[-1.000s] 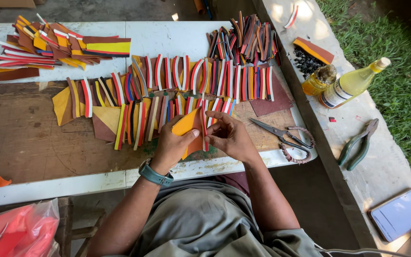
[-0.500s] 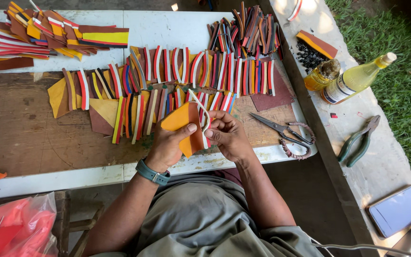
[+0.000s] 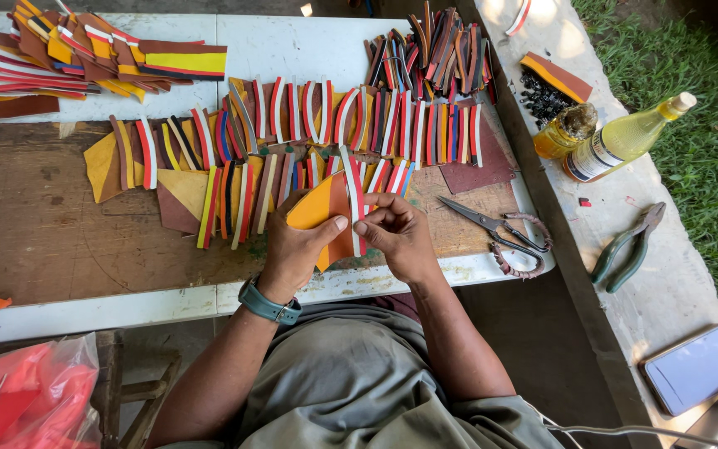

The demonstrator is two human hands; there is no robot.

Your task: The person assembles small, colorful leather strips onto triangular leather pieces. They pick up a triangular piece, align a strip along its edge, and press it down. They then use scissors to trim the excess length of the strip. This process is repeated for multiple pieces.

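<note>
Holding the orange piece (image 3: 319, 218) just left of the scissors (image 3: 492, 234), our left hand (image 3: 297, 249) is clamped on it while our right hand (image 3: 396, 234) pinches the red-and-white strip (image 3: 353, 195). We'd keep edges flush, pressing slowly along the curve.

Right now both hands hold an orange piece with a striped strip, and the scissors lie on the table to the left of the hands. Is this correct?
Not quite. The head view shows the scissors lying to the right of the hands, not the left. The left hand and right hand do hold the orange piece and striped strip.
</note>
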